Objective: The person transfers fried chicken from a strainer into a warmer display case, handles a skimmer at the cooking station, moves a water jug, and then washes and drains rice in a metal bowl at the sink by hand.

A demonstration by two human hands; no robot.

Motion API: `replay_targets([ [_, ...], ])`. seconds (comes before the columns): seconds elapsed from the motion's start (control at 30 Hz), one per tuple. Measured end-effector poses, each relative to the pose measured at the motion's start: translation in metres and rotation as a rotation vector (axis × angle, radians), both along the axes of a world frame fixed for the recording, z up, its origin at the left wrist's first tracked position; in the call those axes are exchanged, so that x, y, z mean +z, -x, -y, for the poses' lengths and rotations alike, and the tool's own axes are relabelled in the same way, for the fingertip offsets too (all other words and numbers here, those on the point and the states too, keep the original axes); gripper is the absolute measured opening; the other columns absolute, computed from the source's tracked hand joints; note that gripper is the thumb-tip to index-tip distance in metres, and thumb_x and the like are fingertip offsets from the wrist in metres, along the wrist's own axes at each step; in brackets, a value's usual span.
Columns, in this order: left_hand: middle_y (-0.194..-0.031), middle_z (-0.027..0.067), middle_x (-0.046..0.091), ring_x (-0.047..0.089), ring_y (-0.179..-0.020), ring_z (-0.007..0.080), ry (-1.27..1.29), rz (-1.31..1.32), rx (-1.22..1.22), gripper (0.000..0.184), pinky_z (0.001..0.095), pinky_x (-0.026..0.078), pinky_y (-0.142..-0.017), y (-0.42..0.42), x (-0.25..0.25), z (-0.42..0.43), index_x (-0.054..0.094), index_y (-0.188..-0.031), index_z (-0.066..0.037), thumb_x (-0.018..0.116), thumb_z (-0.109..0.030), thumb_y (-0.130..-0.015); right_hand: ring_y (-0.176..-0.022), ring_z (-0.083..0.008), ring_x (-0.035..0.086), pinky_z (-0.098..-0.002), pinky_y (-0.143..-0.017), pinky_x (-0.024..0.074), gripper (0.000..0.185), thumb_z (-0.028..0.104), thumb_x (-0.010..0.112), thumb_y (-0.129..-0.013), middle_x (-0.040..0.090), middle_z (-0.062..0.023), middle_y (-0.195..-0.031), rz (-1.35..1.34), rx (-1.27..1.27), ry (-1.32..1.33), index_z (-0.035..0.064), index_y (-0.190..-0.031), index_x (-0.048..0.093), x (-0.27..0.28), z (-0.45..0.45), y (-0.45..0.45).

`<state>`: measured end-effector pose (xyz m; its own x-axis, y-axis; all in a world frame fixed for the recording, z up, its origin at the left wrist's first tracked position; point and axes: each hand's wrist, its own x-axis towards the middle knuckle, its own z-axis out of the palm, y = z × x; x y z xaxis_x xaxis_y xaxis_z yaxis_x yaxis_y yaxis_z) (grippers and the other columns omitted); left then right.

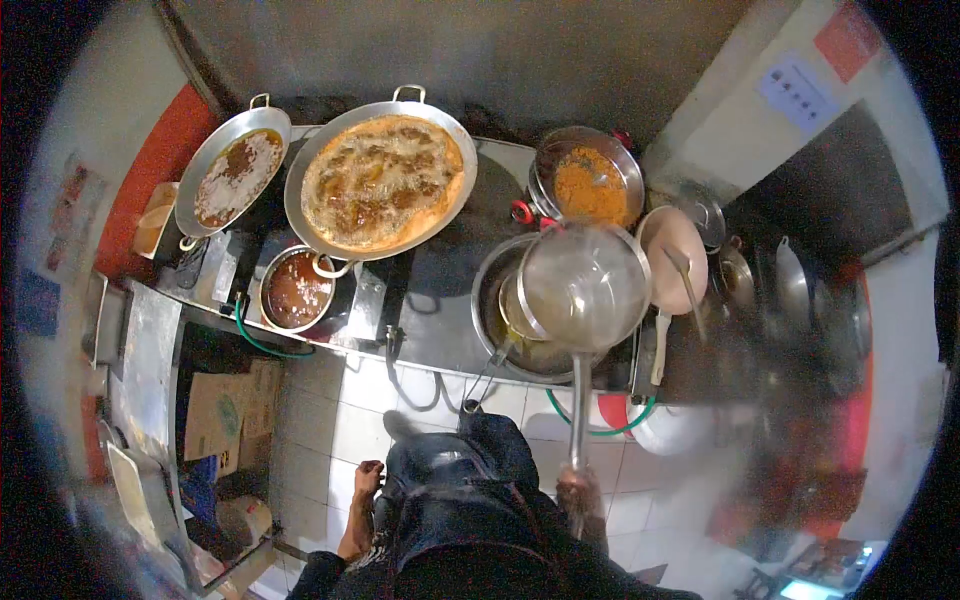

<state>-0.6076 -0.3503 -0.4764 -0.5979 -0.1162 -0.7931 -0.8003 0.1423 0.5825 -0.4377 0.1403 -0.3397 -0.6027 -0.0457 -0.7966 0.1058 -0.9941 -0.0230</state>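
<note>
My right hand [580, 492] is closed round the long metal handle of a strainer [585, 290]. Its round, blurred bowl hangs over a metal pan [487, 300] at the front of the stove and hides much of it. A smaller long-handled ladle or strainer [510, 320] lies in that pan, partly covered. Low beside my leg, my left hand [368, 480] hangs with its fingers curled, and nothing shows in it. Further back, a large two-handled wok [295, 190] holds foaming brown oil with pieces frying in it.
At the left are a wok [187, 205] of oil and pale bits and a small pot [268, 300] of reddish-brown liquid. A pot [637, 180] of orange crumbs stands behind the strainer. To its right are a pinkish bowl [670, 245] with a utensil and hanging pans [790, 275].
</note>
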Motion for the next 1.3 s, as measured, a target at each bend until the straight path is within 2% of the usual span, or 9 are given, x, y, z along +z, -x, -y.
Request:
replay_targets([
  [0.07, -0.084, 0.0119, 0.072, 0.066, -0.075, 0.0195, 0.144, -0.117, -0.409, 0.025, 0.0340, 0.053, -0.066, 0.004, 0.005, 0.012, 0.072, -0.095, 0.002, 0.063, -0.017, -0.082, -0.065, -0.0157, 0.054, -0.0271, -0.053, 0.0443, 0.040, 0.045, 0.055, -0.096, 0.053, -0.0016, -0.077, 0.229, 0.341, -0.633, 0.0096, -0.115, 0.053, 0.078, 0.057, 0.032],
  [0.17, -0.083, 0.0118, 0.071, 0.066, -0.076, 0.0191, 0.259, -0.318, -0.768, 0.024, 0.0339, 0.053, -0.067, 0.028, -0.016, 0.049, 0.071, -0.093, 0.002, 0.063, -0.018, -0.083, -0.058, -0.0161, 0.053, -0.0282, -0.053, 0.0467, 0.031, 0.040, 0.054, -0.098, 0.053, -0.0004, -0.074, -0.305, 0.256, -0.075, 0.0124, -0.112, 0.056, 0.031, 0.054, 0.021],
  [0.37, -0.092, 0.0071, 0.067, 0.066, -0.074, 0.0181, -0.028, 0.021, -0.225, 0.029, 0.0294, 0.050, -0.055, 0.097, 0.007, 0.104, 0.063, -0.111, -0.006, 0.068, -0.022, -0.088, -0.116, -0.0314, 0.054, -0.0396, -0.103, 0.0402, 0.063, 0.034, 0.061, -0.096, 0.053, -0.0255, -0.132, 0.586, 0.391, -2.253, -0.0004, -0.144, 0.039, 0.166, 0.126, 0.155],
  [0.47, -0.092, 0.0061, 0.066, 0.066, -0.076, 0.0203, -0.077, -0.069, -0.055, 0.019, 0.0310, 0.050, -0.056, 0.123, 0.021, 0.143, 0.063, -0.106, -0.008, 0.063, -0.019, -0.092, -0.124, -0.0346, 0.051, -0.0406, -0.105, 0.0397, 0.061, 0.032, 0.062, -0.094, 0.044, -0.0279, -0.143, 0.288, 0.360, -1.705, -0.0024, -0.141, 0.043, 0.152, 0.160, 0.191],
  [0.57, -0.090, 0.0057, 0.066, 0.066, -0.075, 0.0209, -0.035, 0.012, -0.045, 0.013, 0.0319, 0.050, -0.056, 0.137, 0.038, 0.180, 0.062, -0.104, -0.009, 0.060, -0.017, -0.093, -0.099, -0.0275, 0.065, -0.0390, -0.088, 0.0508, 0.058, 0.044, 0.054, -0.097, 0.064, -0.0172, -0.118, 0.388, 0.485, -1.743, -0.0013, -0.133, 0.051, -0.145, 0.134, 0.183],
  [0.77, -0.092, 0.0085, 0.065, 0.067, -0.076, 0.0229, -0.053, 0.045, 0.077, 0.018, 0.0367, 0.053, -0.058, 0.109, 0.021, 0.251, 0.059, -0.107, -0.005, 0.059, -0.015, -0.093, -0.117, -0.0401, 0.058, -0.0423, -0.097, 0.0463, 0.081, 0.051, 0.065, -0.086, 0.058, -0.0312, -0.125, 0.574, 0.598, -2.033, -0.0115, -0.133, 0.045, 0.090, 0.216, 0.280],
  [1.0, -0.089, 0.0110, 0.066, 0.067, -0.078, 0.0237, -0.298, -0.136, 0.095, 0.023, 0.0373, 0.056, -0.064, 0.045, -0.044, 0.279, 0.064, -0.097, 0.005, 0.062, -0.016, -0.089, -0.105, -0.0380, 0.064, -0.0462, -0.091, 0.0487, 0.060, 0.036, 0.069, -0.083, 0.066, -0.0314, -0.104, 0.636, 0.916, -1.503, -0.0119, -0.117, 0.055, 0.075, 0.200, 0.316],
  [1.17, -0.088, 0.0079, 0.065, 0.060, -0.079, 0.0146, -0.554, -0.223, -0.003, 0.030, 0.0263, 0.048, -0.067, 0.050, -0.050, 0.276, 0.066, -0.095, 0.000, 0.075, -0.025, -0.083, -0.088, -0.0181, 0.064, -0.0330, -0.076, 0.0505, 0.038, 0.026, 0.058, -0.081, 0.067, -0.0135, -0.090, 0.184, 1.351, -1.815, -0.0053, -0.102, 0.062, 0.035, 0.096, 0.309],
  [1.3, -0.091, 0.0090, 0.064, 0.062, -0.083, 0.0176, -0.623, -0.350, -0.068, 0.041, 0.0282, 0.051, -0.070, 0.068, -0.043, 0.271, 0.065, -0.100, 0.001, 0.077, -0.034, -0.083, -0.082, -0.0183, 0.058, -0.0322, -0.071, 0.0465, 0.034, 0.037, 0.059, -0.089, 0.064, -0.0090, -0.090, -0.142, 0.528, -1.877, 0.0059, -0.095, 0.072, 0.115, 0.068, 0.266],
])
